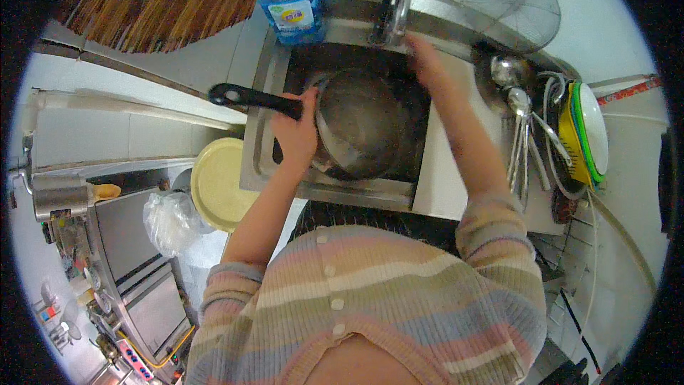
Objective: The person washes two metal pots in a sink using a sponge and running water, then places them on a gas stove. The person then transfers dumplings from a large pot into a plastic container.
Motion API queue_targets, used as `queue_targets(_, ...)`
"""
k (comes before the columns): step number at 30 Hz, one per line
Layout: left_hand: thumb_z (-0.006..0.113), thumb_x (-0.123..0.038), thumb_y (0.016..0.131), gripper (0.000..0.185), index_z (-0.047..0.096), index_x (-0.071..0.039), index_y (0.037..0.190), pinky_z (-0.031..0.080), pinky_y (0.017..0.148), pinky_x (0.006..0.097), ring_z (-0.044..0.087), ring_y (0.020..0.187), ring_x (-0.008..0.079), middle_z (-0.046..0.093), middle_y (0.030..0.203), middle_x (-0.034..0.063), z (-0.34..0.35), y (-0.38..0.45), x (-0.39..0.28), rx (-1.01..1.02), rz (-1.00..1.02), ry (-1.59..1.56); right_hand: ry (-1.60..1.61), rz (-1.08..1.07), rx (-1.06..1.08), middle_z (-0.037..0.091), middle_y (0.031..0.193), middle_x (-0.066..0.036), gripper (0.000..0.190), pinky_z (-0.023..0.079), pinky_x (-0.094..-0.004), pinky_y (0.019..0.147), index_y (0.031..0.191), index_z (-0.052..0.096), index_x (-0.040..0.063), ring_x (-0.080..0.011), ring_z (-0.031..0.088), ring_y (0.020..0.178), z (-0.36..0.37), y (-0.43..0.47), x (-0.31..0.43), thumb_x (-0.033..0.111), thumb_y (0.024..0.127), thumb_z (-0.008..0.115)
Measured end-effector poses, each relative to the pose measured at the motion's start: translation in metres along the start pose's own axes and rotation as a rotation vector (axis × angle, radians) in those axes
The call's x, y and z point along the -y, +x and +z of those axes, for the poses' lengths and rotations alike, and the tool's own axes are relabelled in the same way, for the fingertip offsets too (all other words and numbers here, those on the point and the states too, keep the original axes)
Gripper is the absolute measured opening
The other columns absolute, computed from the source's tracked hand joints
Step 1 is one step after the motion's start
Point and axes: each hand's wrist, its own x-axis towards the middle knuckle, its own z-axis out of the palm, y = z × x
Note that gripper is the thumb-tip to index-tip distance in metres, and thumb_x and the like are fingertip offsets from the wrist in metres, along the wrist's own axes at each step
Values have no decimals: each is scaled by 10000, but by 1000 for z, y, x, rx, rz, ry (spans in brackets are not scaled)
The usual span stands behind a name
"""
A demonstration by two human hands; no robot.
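A metal saucepan [363,123] with a black handle [256,100] is over the basin of a stainless steel sink [352,196], its handle pointing left. My left hand [296,128] grips the pan where the handle meets the rim. At the back of the sink, my right hand [422,59] is by the base of the metal faucet [393,5]; it is blurred, and whether its fingers hold the faucet cannot be told. The inside of the pan looks grey, and its contents are unclear.
A blue soap bottle [294,10] stands at the sink's back left corner, near a straw broom [165,0]. Rightward are a wire strainer [507,2], metal ladles [518,101] and upright coloured boards or plates [585,133]. A yellow round lid [222,184] is at the left.
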Motion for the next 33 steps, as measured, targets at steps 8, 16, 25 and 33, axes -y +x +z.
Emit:
queue_targets(8,562,-218,658,99,514,-131,659,355,915,427,510,1012,255,592,954,88,13,-10,3,673,1685,518,718,503,361,478,1173,-91,470,367,-406,894,1103,510,103,-264,474,1028,-18,-60,-91,445,782,531)
queue_targets(16,551,-170,666,39,525,-152,688,335,935,449,501,1035,255,595,949,81,22,-3,3,740,1843,536,761,350,146,556,1025,-87,384,404,-408,843,1016,542,65,-230,510,949,-8,-65,-83,373,789,568)
queue_targets(25,552,-101,791,90,501,-49,738,347,914,386,580,885,217,617,841,108,29,22,1,98,455,-245,-828,-462,-226,575,953,-125,393,446,-383,752,1033,517,27,-292,546,880,-49,19,-49,297,759,593)
queue_targets(33,516,-136,842,173,437,14,873,453,748,315,570,796,204,592,902,175,6,23,4,-180,-181,-799,-1659,-1252,-223,433,1187,-141,405,386,-371,879,1100,494,44,-292,430,1079,-32,95,2,93,704,556)
